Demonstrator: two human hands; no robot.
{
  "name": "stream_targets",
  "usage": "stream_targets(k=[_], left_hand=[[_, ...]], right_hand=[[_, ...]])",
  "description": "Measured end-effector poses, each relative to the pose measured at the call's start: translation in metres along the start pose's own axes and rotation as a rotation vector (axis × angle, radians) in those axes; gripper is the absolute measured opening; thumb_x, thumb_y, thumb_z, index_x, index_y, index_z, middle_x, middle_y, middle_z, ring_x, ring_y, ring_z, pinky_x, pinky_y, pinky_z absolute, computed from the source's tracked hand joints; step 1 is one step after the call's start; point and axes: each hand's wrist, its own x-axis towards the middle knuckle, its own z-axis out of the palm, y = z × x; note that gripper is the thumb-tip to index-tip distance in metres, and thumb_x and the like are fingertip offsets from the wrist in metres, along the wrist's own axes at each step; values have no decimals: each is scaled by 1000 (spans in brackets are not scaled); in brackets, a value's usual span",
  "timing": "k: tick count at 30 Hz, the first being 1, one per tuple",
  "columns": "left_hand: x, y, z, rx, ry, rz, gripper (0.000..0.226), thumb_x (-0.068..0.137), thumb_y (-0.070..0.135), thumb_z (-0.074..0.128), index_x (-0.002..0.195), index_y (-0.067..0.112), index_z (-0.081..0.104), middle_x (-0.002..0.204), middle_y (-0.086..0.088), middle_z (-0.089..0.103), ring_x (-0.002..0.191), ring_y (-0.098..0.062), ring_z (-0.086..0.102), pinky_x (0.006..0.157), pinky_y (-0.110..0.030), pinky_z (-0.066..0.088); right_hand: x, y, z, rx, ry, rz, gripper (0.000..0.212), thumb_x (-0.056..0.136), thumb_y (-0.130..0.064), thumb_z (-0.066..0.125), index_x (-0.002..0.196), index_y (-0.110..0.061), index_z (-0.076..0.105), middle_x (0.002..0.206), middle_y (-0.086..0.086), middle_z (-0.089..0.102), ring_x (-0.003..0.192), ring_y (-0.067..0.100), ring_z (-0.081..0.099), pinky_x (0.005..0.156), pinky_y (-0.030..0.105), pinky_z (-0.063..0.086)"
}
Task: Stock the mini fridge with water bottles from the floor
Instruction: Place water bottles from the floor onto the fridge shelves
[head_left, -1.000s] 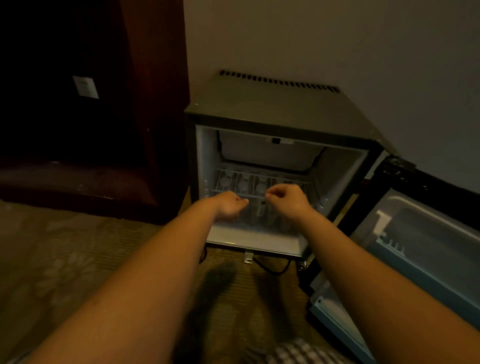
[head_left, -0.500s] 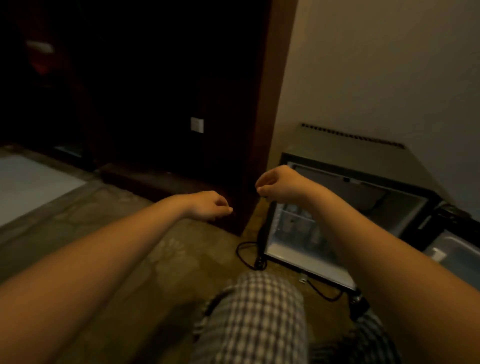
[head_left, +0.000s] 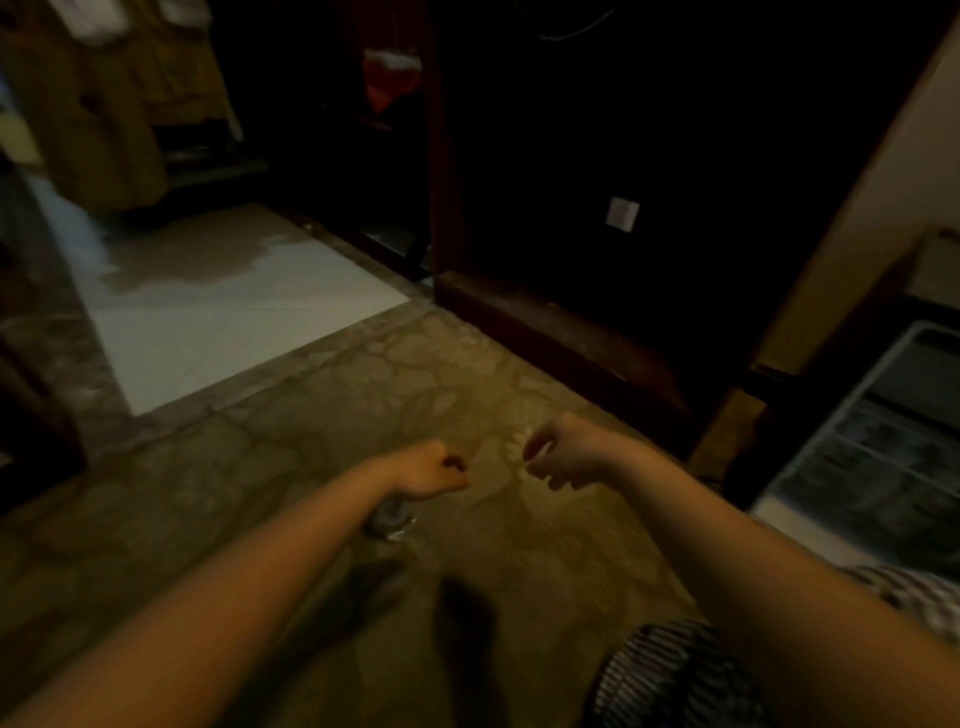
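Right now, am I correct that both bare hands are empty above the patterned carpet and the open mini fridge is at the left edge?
Nearly: the head view shows the open white-lined mini fridge at the right edge, not left; the rest holds.

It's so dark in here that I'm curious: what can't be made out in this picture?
Head view only:
Clear object, maybe a bottle, on the carpet: mostly hidden by the left hand and wrist, blurred.
Mini fridge: cut off by the right edge; contents blurred.
Cabinet interior: lost in shadow.
Hanging items, top left: motion-blurred.
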Motion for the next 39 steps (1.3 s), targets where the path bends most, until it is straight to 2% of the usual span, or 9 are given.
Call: stream_targets(k=[2, 4, 9, 10, 13, 21, 29, 35, 39], left_hand=[[-2, -40, 13, -89, 83, -90, 32, 87, 28, 60, 113, 9, 61, 110, -9, 64, 99, -20, 60, 83, -28, 47], [-5, -67, 26, -201, 140, -171, 17, 86, 23, 63, 98, 11, 60, 92, -5, 60, 88, -16, 55, 71, -21, 44], [-1, -118, 54, -452, 165, -336, 8, 85, 15, 62, 81, 14, 56, 83, -2, 55, 83, -14, 53, 93, -37, 46], [1, -123, 59, -500, 180, -362, 4, 85, 14, 62, 86, 11, 59, 86, -3, 57, 85, -14, 55, 95, -37, 45], [12, -134, 68, -634, 243, -434, 31, 84, 12, 64, 112, 1, 56, 113, -14, 61, 110, -25, 56, 98, -36, 41], [69, -163, 102, -946, 380, -501, 87, 73, 17, 75, 144, 19, 24, 147, -7, 38, 137, -25, 35, 112, -41, 30], [103, -170, 120, -849, 592, -532, 72, 74, 20, 74, 137, 19, 39, 139, -6, 49, 132, -23, 42, 108, -39, 34], [102, -157, 124, -596, 495, -468, 67, 66, 36, 78, 126, 23, 51, 125, -3, 61, 120, -22, 54, 102, -45, 45], [99, -127, 124, -520, 413, -346, 62, 68, 33, 78, 123, 18, 55, 121, -4, 62, 116, -22, 56, 100, -42, 46]], right_hand=[[20, -12, 21, -31, -70, -2, 30, 92, -20, 54, 121, -16, 56, 113, 5, 62, 99, 18, 63, 79, 28, 51], [36, -19, 38, -53, -104, -5, 33, 91, -20, 54, 124, -15, 54, 115, 6, 61, 95, 17, 62, 71, 25, 50], [78, -32, 69, -47, -139, 36, 33, 92, -19, 54, 125, -12, 54, 119, 8, 60, 92, 15, 61, 57, 17, 45], [85, -34, 73, -43, -130, 37, 32, 93, -19, 54, 124, -11, 54, 119, 9, 60, 89, 14, 59, 55, 16, 44], [109, -38, 87, -58, -110, 32, 32, 92, -18, 54, 123, -8, 56, 118, 11, 61, 87, 15, 58, 56, 16, 44], [161, -28, 123, -37, -106, -2, 31, 91, -20, 56, 120, -9, 58, 117, 12, 62, 100, 23, 63, 72, 27, 47], [179, 1, 133, -112, -71, -49, 33, 90, -27, 56, 121, -16, 56, 121, 8, 59, 108, 22, 58, 91, 34, 50], [175, 16, 122, -220, -54, -51, 46, 90, -29, 56, 134, -19, 44, 128, 10, 56, 116, 24, 54, 97, 40, 47], [165, 16, 107, -252, -35, -129, 56, 91, -23, 56, 142, -18, 33, 133, 14, 52, 121, 28, 51, 97, 39, 46]])
